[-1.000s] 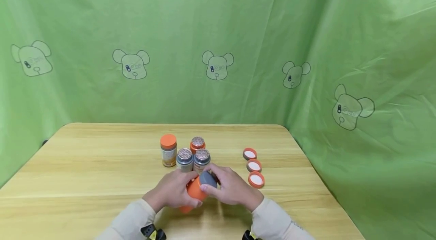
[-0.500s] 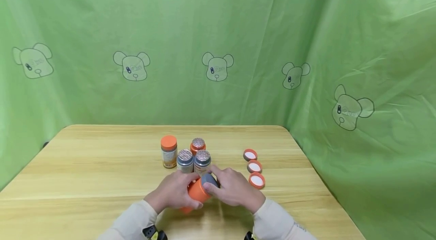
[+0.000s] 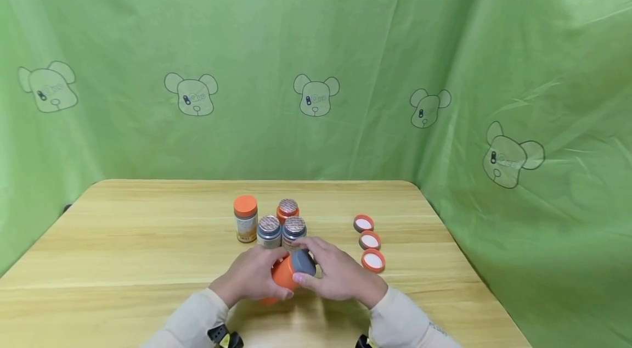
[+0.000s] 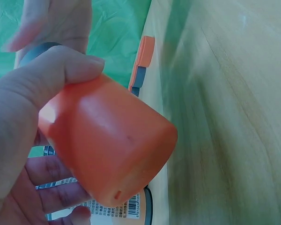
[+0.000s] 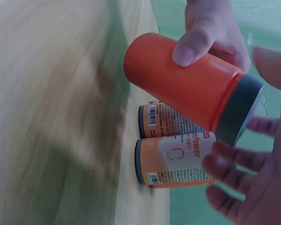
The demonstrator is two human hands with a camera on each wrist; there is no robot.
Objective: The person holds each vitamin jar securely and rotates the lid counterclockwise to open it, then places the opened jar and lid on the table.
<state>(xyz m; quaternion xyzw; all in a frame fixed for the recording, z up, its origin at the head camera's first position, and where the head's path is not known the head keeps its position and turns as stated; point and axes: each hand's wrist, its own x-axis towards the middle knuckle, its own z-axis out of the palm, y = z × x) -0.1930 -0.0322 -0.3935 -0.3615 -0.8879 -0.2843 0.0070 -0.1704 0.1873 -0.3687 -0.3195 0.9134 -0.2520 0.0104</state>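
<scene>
Tilted above the table, an orange bottle [image 5: 178,79] with a grey cap [image 5: 239,110] is gripped round its body by my left hand [image 3: 254,275]. The left thumb [image 4: 79,68] presses on its side. My right hand [image 3: 338,271] is around the cap with its fingers spread. In the right wrist view, its thumb [image 5: 271,65] stands off the cap, and the fingertips are close to the cap's lower edge; whether one touches it I cannot tell. Just behind the hands stand two grey-necked bottles [image 3: 269,233] [image 3: 294,231] with foil seals on top.
An orange bottle [image 3: 287,211] with a foil seal stands behind that pair. To the left is a bottle [image 3: 246,224] with an orange cap on. Three orange-and-grey caps [image 3: 363,223] [image 3: 369,240] [image 3: 372,261] lie upturned in a row on the wooden table [image 3: 148,249], right of the hands.
The right thumb has come off the grey cap and the right fingers have loosened around it. My left hand keeps its grip on the orange bottle, almost in place.
</scene>
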